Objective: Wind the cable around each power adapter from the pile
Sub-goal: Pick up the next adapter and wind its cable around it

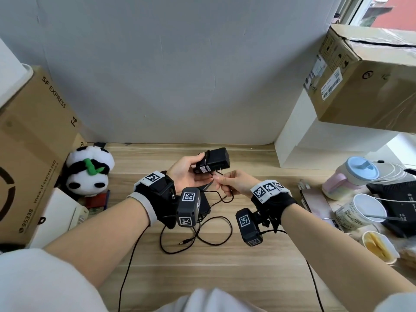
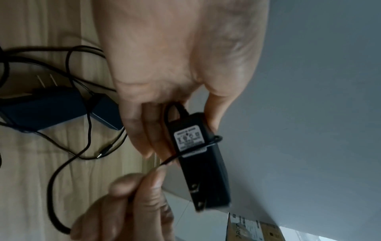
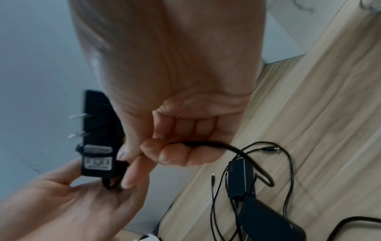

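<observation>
A light wood-grain tabletop runs up to a plain grey wall at the far side. On the left stands a brown cardboard shipping box with a black-and-white plush panda beside it; on the right a white shelf block carries another taped cardboard carton, and nearer sit a pink mug with a pale blue lid and a white paper cup.

Above the middle of the table, the left hand grips a black box-shaped power adapter, thumb on one side and fingers curled under it. The right hand, just right of it, pinches the adapter's thin black cable between thumb and forefinger, its other fingers curled in.

The left wrist view shows what the head view cannot: one turn of cable crossing the adapter's white label, and the two metal prongs at its far end. The right wrist view shows the remaining pile of black adapters lying on the wood with loose cables and barrel plugs around them; in the head view the wrist cameras largely hide that pile.
</observation>
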Available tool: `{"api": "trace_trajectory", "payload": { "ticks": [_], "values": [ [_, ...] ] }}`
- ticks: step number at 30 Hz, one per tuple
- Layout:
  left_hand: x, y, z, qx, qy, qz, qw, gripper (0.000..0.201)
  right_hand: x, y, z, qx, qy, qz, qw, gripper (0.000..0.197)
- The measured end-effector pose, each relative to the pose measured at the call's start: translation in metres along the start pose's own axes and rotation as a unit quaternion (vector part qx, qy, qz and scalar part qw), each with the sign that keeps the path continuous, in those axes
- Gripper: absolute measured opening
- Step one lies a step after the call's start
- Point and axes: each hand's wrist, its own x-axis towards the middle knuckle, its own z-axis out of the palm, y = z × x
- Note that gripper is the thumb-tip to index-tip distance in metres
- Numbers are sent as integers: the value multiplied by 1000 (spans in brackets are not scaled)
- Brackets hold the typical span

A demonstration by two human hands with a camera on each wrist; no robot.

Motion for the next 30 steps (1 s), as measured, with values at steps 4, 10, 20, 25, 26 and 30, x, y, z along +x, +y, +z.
{"api": "trace_trajectory", "payload": {
  "ticks": [4,10,20,25,26,30],
  "values": [
    [-3,0,4,102,-12,-9,995,24,2,-3,-3,-29,39,33,998,26],
    [-3,3,2,199,-18,12,980,20,3,-14,-15,73,123,31,989,35],
    [2,-6,6,210,59,50,975,19,2,-27,-10,55,94,-72,992,28],
    [5,-4,5,134,80,40,987,20,2,-24,-2,-2,91,-123,988,26],
    [7,-3,4,104,93,45,989,25,1,-23,-1,-8,87,-126,988,25],
    [13,2,5,-28,146,75,986,28,-3,-19,4,-6,50,-133,990,24]
  ]
}}
